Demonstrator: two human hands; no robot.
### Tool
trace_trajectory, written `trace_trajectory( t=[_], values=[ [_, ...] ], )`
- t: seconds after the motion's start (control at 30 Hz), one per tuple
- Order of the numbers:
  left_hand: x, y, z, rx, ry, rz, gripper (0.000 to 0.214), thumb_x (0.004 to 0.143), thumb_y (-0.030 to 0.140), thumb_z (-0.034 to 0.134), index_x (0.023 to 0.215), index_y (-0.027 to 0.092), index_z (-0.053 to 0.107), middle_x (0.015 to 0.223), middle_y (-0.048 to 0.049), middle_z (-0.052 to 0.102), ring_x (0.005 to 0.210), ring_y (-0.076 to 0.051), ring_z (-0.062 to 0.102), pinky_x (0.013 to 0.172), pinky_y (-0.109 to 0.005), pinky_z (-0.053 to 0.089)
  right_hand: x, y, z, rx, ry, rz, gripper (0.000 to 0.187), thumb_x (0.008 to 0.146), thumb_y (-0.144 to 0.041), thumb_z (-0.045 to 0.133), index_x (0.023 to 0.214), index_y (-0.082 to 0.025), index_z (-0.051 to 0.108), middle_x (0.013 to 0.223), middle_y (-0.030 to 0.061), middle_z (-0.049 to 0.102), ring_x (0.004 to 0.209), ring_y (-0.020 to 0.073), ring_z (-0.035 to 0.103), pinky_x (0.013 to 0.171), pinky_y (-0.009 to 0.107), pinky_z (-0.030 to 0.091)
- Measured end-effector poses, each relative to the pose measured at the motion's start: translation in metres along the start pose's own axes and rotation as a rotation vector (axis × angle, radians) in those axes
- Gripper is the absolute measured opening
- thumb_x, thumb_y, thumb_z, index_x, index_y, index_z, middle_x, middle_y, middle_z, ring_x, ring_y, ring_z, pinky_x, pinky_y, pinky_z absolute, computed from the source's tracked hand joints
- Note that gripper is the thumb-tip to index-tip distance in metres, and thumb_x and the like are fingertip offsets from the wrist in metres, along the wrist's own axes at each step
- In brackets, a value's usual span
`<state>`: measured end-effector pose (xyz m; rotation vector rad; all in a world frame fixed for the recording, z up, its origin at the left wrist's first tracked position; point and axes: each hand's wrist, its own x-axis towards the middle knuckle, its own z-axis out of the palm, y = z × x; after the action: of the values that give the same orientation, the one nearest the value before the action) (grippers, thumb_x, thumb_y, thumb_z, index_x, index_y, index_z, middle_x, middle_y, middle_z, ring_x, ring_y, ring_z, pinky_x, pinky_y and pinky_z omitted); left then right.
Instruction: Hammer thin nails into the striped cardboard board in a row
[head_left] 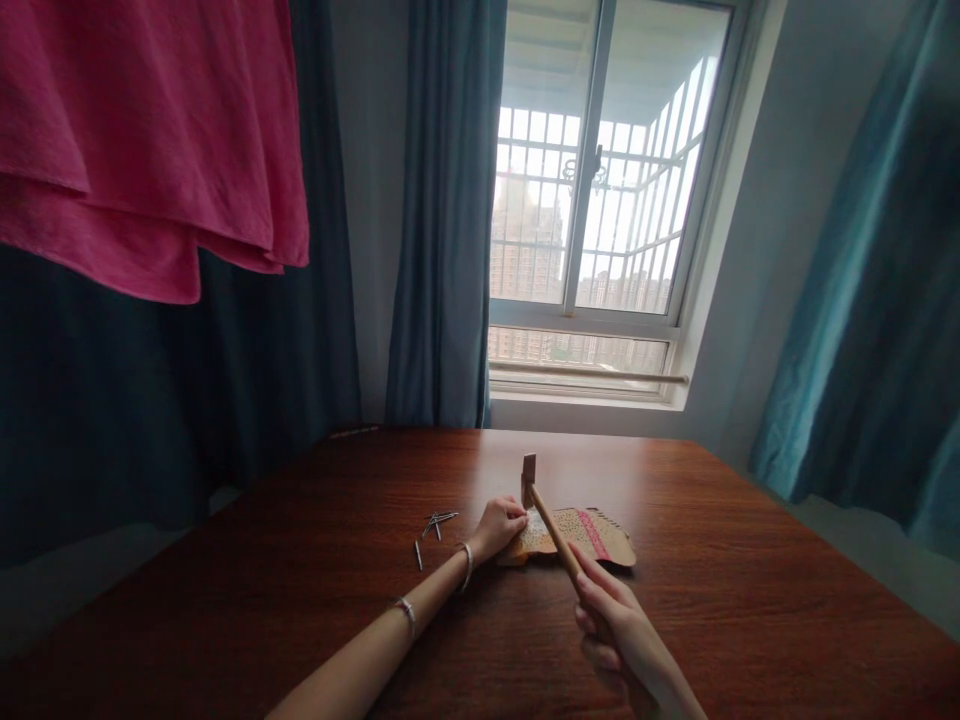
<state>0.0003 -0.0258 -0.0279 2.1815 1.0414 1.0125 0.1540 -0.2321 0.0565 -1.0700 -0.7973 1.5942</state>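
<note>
My right hand point(611, 615) is wrapped around the wooden handle of a hammer point(553, 530). The hammer's head is raised just beyond my left fingertips, partly overlapping them in view. My left hand point(496, 527) is closed in a pinch at the left edge of a flat tan piece point(613, 545), which looks like leather or cardboard. Whatever sits between those fingers is too small or hidden to name. The tan piece has dotted marks or holes and a pink-red band across it. Left of my left hand lie several thin metal rods point(438, 521), with one rod point(418, 555) apart from the others.
All this lies on a brown wooden table point(300, 600) with a glossy top. Behind it are a barred window point(585, 230) and blue curtains point(450, 200). A pink cloth point(150, 130) hangs at upper left.
</note>
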Motion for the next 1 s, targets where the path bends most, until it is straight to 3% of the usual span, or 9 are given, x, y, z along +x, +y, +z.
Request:
trace_trajectory(
  t=[0.27,0.47,0.63,0.87,1.0],
  values=[
    [0.000,0.001,-0.001,0.007,0.003,0.031,0.024,0.073,0.022,0.050,0.064,0.013,0.069,0.066,-0.0025,0.058,0.062,-0.012,0.050,0.058,-0.022,0.034,-0.003,-0.006,0.003,0.000,-0.031,-0.006,0.080,0.072,-0.046,0.059,0.138,-0.030,0.017,0.052,-0.0087,0.044,0.026,0.0008,0.025,0.022,0.011,0.015],
    [0.000,0.004,-0.002,-0.004,-0.006,-0.028,0.022,0.072,0.024,0.052,0.068,0.014,0.070,0.070,-0.0029,0.059,0.061,-0.012,0.051,0.058,-0.022,0.036,0.003,0.003,0.000,0.022,-0.041,0.002,0.080,0.072,-0.044,0.060,0.138,-0.027,0.019,0.051,-0.0086,0.041,0.028,0.0006,0.024,0.024,0.010,0.015],
    [0.000,0.005,-0.003,-0.019,-0.017,-0.016,0.020,0.072,0.025,0.054,0.070,0.014,0.070,0.073,-0.0037,0.059,0.066,-0.013,0.052,0.063,-0.023,0.039,0.000,-0.006,0.001,0.069,-0.031,-0.022,0.073,0.074,-0.040,0.059,0.137,-0.030,0.023,0.050,-0.0087,0.040,0.029,-0.0001,0.022,0.026,0.009,0.015],
    [0.002,-0.005,-0.005,-0.123,0.002,-0.030,0.039,0.065,0.010,0.049,0.103,0.013,0.061,0.081,-0.0035,0.059,0.069,-0.011,0.053,0.066,-0.023,0.043,-0.008,-0.013,0.004,0.097,-0.004,-0.075,0.064,0.078,-0.037,0.055,0.135,-0.030,0.028,0.053,-0.0079,0.041,0.028,-0.0008,0.023,0.025,0.009,0.012],
    [0.003,-0.007,-0.005,-0.136,0.013,-0.030,0.031,0.064,0.009,0.050,0.092,0.014,0.063,0.077,-0.0025,0.059,0.072,-0.013,0.054,0.067,-0.023,0.044,-0.009,-0.012,0.003,0.094,-0.023,-0.059,0.065,0.080,-0.037,0.052,0.137,-0.031,0.022,0.053,-0.0077,0.042,0.029,0.0000,0.024,0.025,0.010,0.015]
  ],
)
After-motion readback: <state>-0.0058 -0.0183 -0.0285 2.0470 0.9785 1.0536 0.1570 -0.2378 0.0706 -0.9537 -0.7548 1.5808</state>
